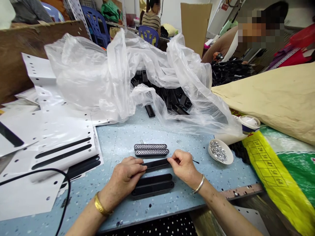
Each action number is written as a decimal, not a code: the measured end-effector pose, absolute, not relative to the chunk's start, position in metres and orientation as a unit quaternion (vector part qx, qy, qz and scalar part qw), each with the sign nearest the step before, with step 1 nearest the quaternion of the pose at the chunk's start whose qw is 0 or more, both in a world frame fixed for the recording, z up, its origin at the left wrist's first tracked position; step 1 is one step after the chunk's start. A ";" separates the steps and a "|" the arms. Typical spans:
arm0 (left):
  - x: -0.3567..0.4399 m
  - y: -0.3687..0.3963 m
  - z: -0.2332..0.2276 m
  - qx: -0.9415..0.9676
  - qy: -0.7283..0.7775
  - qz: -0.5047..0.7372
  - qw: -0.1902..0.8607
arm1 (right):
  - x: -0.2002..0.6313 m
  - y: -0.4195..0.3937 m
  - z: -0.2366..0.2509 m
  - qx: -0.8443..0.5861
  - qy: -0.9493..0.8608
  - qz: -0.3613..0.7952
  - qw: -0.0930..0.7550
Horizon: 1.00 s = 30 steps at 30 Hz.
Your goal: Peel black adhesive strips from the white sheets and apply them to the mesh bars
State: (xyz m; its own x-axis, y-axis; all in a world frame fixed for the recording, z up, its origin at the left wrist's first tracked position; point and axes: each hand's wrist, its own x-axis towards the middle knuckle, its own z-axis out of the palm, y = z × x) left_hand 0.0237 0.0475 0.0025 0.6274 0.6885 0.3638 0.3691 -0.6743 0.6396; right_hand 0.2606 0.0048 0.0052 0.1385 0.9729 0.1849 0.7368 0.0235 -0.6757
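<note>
Both my hands hold one long black plastic strip (157,164) just above the blue table (118,137). My left hand (125,177) pinches its left end and my right hand (183,167) pinches its right end. Two more black strips (153,185) lie side by side right below my hands. Two grey perforated strips (151,149) lie just beyond them. A small white bowl of tiny silver parts (220,151) stands to the right of my right hand.
A large clear plastic bag (118,78) holding several black strips (172,96) fills the table's far side. White perforated metal sheets (49,131) are stacked on the left, with a black cable (64,186) over them. A tan sack (278,95) and other people are to the right and behind.
</note>
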 end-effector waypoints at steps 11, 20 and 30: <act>0.023 0.048 0.002 0.864 0.298 0.304 0.270 | 0.270 0.006 -0.006 -0.694 -0.575 0.236 0.364; 0.022 0.049 0.002 0.852 0.322 0.290 0.292 | 0.265 -0.003 -0.002 -0.645 -0.611 0.275 0.367; 0.023 0.043 0.012 0.776 0.455 0.252 0.357 | 0.273 -0.006 -0.001 -0.639 -0.604 0.316 0.356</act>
State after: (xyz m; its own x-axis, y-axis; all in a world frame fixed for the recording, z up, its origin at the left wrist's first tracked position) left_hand 0.0228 0.0427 0.0123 0.4585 0.8862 0.0664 0.5254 -0.3306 0.7840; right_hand 0.2732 -0.0058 -0.0014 0.0709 0.9972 0.0257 0.5471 -0.0173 -0.8369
